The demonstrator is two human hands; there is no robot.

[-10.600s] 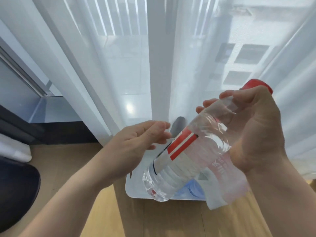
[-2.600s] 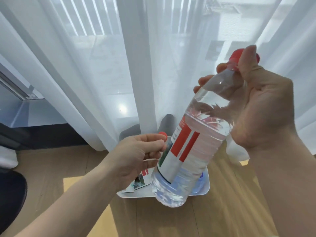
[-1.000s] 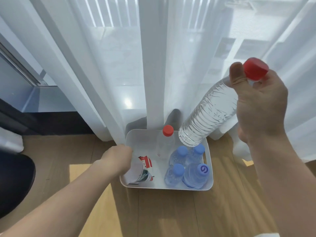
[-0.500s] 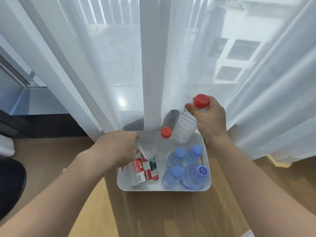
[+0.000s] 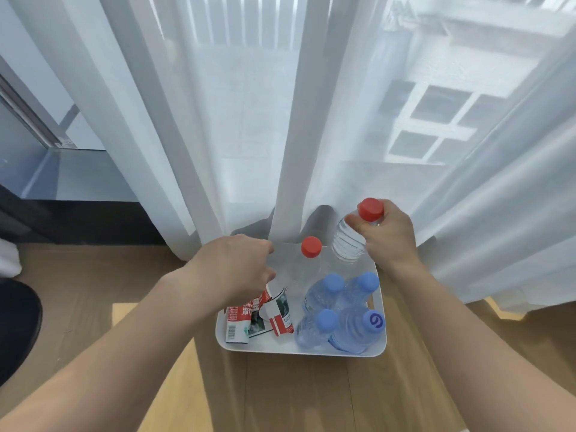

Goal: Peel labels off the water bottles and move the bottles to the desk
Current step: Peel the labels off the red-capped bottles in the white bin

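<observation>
A white bin [image 5: 299, 350] sits on the wooden floor by the curtain. My right hand [image 5: 389, 238] grips the neck of a bare, label-free red-capped bottle [image 5: 347, 243] upright over the bin's back right corner. A second red-capped bottle [image 5: 310, 257] stands in the bin beside it. Several blue-capped bottles [image 5: 339, 313] fill the bin's right side. Peeled red and white labels [image 5: 258, 316] lie in the left part. My left hand [image 5: 237, 269] hovers over those labels, fingers curled downward; whether it pinches a label is hidden.
Sheer white curtains [image 5: 280, 120] hang right behind the bin and touch its back rim. A dark round object [image 5: 15, 325] lies on the floor at the far left. Wooden floor [image 5: 296, 394] stretches in front of the bin.
The label came off the red-capped bottle and went into the bin with my left hand. My right hand lowered the bare bottle from chest height down to the bin's back right corner.
</observation>
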